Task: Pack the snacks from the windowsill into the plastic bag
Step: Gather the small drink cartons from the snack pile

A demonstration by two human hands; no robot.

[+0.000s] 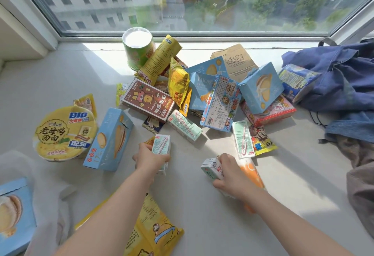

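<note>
Pale stone forms the windowsill [202, 211], which runs the whole width under the window glass. A translucent plastic bag [48, 195] lies at its near left corner. A light blue biscuit box [14, 215] shows against the bag; whether it is inside or on top is unclear. A blue cloth bag [334, 85] slumps at the far right.

The snack heap [202, 93] sits mid-sill near the glass and holds boxes, yellow packets and a green cup [139, 51]. Left of it stands a yellow noodle bowl [64, 134], with a second blue box [110, 140] just beside. A yellow packet [153, 233] lies near the left forearm.

Two loose cartons [185, 125] rest at the heap's near edge. The left hand [148, 159] has its fingers curled round a mint drink carton [160, 148]. The right hand [228, 174] grips a white-and-green carton [210, 170], with an orange pouch [251, 172] touching its far side.
</note>
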